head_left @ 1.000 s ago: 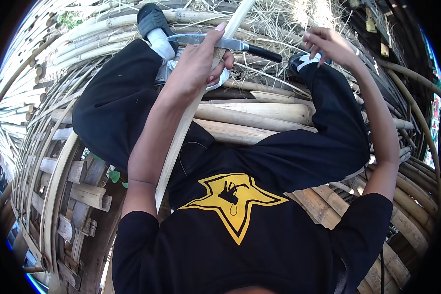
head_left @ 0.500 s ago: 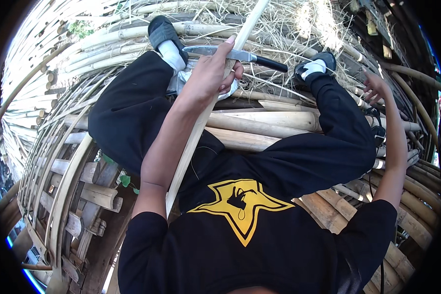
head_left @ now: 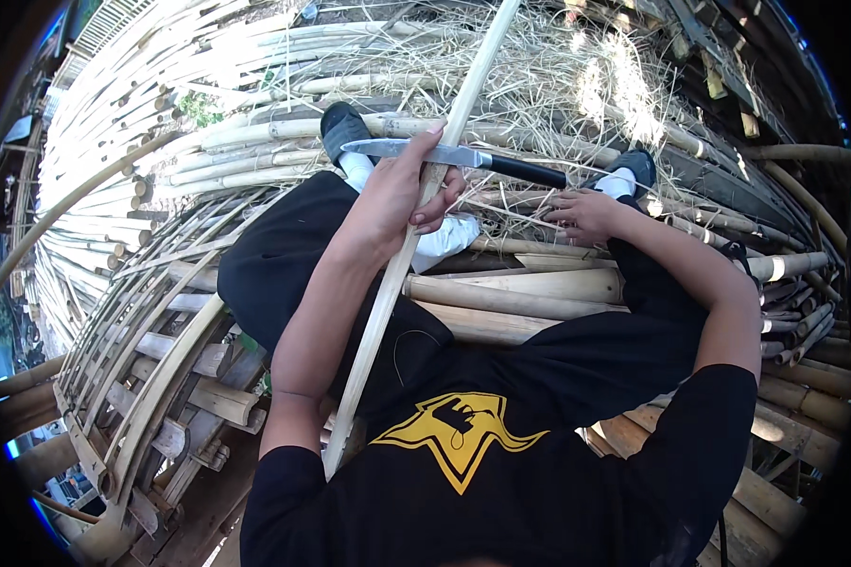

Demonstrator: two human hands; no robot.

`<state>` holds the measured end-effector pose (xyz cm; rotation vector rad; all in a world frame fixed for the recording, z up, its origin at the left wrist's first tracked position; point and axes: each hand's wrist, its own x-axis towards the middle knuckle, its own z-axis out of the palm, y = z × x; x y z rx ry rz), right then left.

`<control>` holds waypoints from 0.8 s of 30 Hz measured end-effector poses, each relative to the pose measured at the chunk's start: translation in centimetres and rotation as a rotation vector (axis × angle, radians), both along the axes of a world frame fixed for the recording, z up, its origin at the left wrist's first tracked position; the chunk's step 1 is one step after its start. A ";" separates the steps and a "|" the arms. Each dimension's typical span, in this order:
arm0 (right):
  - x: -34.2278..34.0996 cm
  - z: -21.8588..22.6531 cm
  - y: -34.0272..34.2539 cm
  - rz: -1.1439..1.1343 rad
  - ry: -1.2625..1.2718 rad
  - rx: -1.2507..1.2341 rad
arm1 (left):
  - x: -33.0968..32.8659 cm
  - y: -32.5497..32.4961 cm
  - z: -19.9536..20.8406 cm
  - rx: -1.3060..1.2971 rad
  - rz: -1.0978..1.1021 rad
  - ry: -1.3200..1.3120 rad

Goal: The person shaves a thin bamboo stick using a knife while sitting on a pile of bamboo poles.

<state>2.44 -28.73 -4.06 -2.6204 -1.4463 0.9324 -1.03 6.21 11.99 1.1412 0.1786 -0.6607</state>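
Observation:
My left hand (head_left: pixel 402 198) is closed around a long pale bamboo strip (head_left: pixel 376 317). The strip runs from beside my left upper arm, up past my lap to the top of the view. Lying across it at the same hand is a knife (head_left: pixel 525 170), its black handle pointing right and its blade pointing left. My left fingers and thumb pin the blade against the strip. Just below the end of the handle is my right hand (head_left: pixel 581 215), with its fingers apart and nothing in them.
Split bamboo pieces (head_left: pixel 520 295) lie between my legs, beside a white bag-like thing (head_left: pixel 444 244). Shavings (head_left: pixel 558 85) cover the ground ahead. Bamboo poles (head_left: pixel 265 132) are stacked at the far left, and a slatted bamboo frame (head_left: pixel 175 378) stands by my left knee.
My right hand has swung in from the far right to beside the knife's handle. My left hand still holds the strip and knife. The view has shifted slightly.

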 end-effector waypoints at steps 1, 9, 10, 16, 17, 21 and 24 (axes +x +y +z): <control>0.9 -0.7 -3.3 -0.114 -0.025 -0.262 | 0.0 0.2 0.5 0.023 0.031 0.006; 8.0 -3.1 -12.9 -0.897 -0.479 -0.265 | 1.5 0.2 3.0 0.051 0.020 -0.007; 5.8 -6.0 -11.2 -0.869 -0.589 -0.326 | 1.3 0.5 3.0 -0.002 0.015 -0.024; 1.0 3.6 8.5 -0.575 0.324 -0.096 | 0.7 -3.5 4.5 -0.125 -0.048 0.142; 0.2 5.2 11.5 -0.466 0.224 -0.015 | 0.3 -4.4 5.2 -0.142 -0.040 0.154; -1.9 8.6 26.9 -0.241 0.261 1.122 | -1.9 -4.3 5.1 -0.134 -0.131 0.115; -3.1 9.3 31.8 0.077 0.265 1.414 | -1.6 -4.8 5.5 -0.130 -0.192 0.062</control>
